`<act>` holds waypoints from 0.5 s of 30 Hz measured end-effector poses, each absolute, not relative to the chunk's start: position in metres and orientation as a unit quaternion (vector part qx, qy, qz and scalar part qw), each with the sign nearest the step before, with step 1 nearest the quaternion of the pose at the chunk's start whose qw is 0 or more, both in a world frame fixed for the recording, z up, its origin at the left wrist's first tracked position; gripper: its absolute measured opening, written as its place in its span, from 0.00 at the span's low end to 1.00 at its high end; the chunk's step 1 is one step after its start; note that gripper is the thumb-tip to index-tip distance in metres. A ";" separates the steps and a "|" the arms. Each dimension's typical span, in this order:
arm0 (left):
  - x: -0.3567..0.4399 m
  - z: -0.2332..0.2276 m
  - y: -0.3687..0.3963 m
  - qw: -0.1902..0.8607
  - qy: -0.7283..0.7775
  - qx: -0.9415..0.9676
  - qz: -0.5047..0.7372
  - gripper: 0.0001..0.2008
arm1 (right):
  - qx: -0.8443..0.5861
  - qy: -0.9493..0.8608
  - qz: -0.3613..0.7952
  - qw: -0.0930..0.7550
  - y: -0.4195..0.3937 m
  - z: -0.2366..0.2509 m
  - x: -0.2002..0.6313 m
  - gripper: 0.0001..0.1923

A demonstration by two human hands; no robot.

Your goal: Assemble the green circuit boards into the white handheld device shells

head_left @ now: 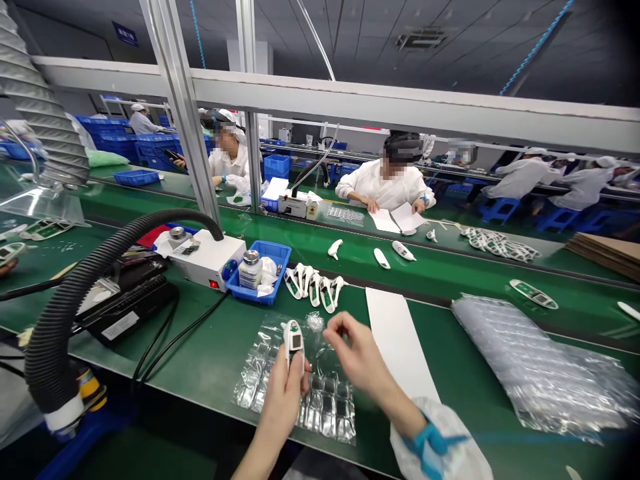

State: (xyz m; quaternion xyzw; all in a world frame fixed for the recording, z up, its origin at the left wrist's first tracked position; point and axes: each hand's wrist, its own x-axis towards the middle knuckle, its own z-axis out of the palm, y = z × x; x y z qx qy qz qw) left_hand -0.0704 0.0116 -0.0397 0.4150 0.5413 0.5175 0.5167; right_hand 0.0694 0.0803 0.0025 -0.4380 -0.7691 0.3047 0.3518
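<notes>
My left hand [286,393] is wrapped round a white handheld device housing [295,341], held upright with a green circuit board and a small dark screen showing. To its right, my right hand [357,350] is raised with thumb and forefinger pinched together; whatever is between them, if anything, I cannot make out. Beneath both hands lies a clear plastic blister tray [320,407] with small dark square pieces in some pockets. A small crumpled heap of clear film [315,322] sits near the tray's far edge. Several similar white housings [314,288] stand in a row beyond it.
A blue bin [274,252] holding a bottle [251,269] stands beside a white box [207,257] with a black hose [115,247]. White paper [400,340] and stacked clear trays [540,363] lie rightward. Housings lie on the green belt [450,273]; a co-worker [387,180] sits opposite.
</notes>
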 end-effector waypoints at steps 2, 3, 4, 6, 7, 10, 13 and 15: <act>-0.077 -0.037 0.012 0.518 0.539 0.404 0.527 0.16 | -0.500 -0.764 0.292 0.286 0.110 -0.010 0.064 0.06; -0.080 -0.034 0.011 0.520 0.538 0.395 0.533 0.16 | -0.516 -0.765 0.284 0.259 0.123 -0.017 0.060 0.07; -0.082 -0.031 0.009 0.524 0.536 0.386 0.537 0.16 | -0.528 -0.768 0.274 0.237 0.132 -0.025 0.057 0.06; -0.086 -0.023 0.005 0.535 0.539 0.368 0.537 0.16 | -0.543 -0.775 0.246 0.209 0.142 -0.037 0.052 0.05; -0.088 -0.018 0.003 0.540 0.543 0.360 0.532 0.16 | -0.549 -0.779 0.230 0.197 0.145 -0.040 0.051 0.04; -0.098 -0.006 0.000 0.543 0.577 0.336 0.510 0.18 | -0.571 -0.778 0.190 0.177 0.162 -0.037 0.062 0.02; -0.108 -0.001 0.003 0.501 0.632 0.326 0.493 0.20 | -0.638 -0.734 0.148 0.178 0.209 -0.023 0.093 0.08; -0.111 -0.006 0.005 0.480 0.653 0.318 0.493 0.23 | -0.700 -0.679 0.116 0.185 0.250 -0.015 0.119 0.11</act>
